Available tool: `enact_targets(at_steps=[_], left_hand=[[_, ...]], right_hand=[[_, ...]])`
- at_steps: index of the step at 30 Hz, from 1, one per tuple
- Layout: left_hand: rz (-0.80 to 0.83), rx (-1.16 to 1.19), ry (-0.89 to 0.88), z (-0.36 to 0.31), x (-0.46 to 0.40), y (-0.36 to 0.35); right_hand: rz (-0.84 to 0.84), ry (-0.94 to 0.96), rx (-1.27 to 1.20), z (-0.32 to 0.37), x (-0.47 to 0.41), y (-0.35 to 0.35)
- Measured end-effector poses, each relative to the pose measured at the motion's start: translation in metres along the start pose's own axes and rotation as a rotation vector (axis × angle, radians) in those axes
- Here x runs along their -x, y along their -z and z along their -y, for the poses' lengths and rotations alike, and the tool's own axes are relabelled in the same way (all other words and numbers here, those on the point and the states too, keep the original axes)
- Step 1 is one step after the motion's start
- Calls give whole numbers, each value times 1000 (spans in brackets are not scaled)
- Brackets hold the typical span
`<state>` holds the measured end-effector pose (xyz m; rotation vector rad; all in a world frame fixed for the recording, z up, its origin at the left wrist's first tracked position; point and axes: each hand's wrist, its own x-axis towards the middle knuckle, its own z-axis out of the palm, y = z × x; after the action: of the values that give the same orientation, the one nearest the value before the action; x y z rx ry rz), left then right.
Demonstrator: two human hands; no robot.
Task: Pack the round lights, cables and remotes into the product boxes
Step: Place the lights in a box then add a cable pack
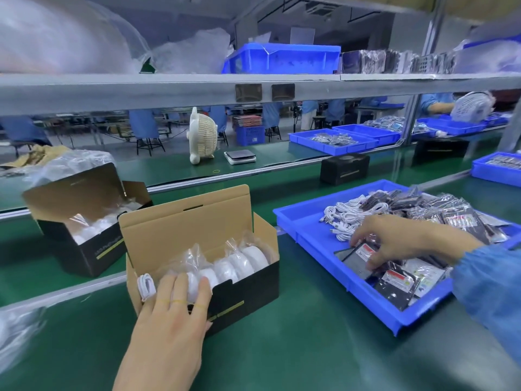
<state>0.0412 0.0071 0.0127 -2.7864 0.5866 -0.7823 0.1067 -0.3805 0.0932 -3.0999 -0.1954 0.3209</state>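
At the far left of the green counter (282,348) lies a clear plastic bag (17,331), blurred at the frame edge. Behind it stands an open product box (84,221), black outside and brown inside, with bagged white round lights in it.

Nearer and to its right is a second open box (225,289), lid flap upright. A row of round lights (239,263) in clear wrap stands on edge inside it, and a coiled white cable (146,286) sits at the box's left end. The left hand (172,320) rests on the near rim of this box, its fingers (180,283) straight and spread over the wrapped lights, gripping nothing; thin yellow bands ring the fingers.

Behind, across the belt, a small white desk fan (203,136) stands upright beside a flat scale (240,157).

To the right a blue tray (304,224) holds a heap of white cables (346,218) at its far side and bagged black remotes (394,283) nearer. The right hand (406,238), in a blue sleeve (490,289), reaches into the tray, fingers curled down onto a bagged remote with a red label (363,253); it seems to pinch it, though the hand hides the contact. A closed black box (344,168) sits on the belt beyond the tray.
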Motion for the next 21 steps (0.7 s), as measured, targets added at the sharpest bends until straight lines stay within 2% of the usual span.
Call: enact_targets(at_steps=[3,6,9,13,18,21], left_hand=[[-4,-22,14,-1,2,0],[18,-4,51,0,1,4],[10,32,75,-2,1,4],[-19,8,44,-1,1,4],[-6,-3,26,-1,0,2],[-65,-13,18,0,1,-1]], right_hand=[[72,-41,161,19,0,-5],[75,-55,267,30,6,-7],[0,-57,386,33,13,-13],[-184,14,470,30,22,-20],[-299,50,169,19,30,-12],[-374,40,-79,9,31,-7]])
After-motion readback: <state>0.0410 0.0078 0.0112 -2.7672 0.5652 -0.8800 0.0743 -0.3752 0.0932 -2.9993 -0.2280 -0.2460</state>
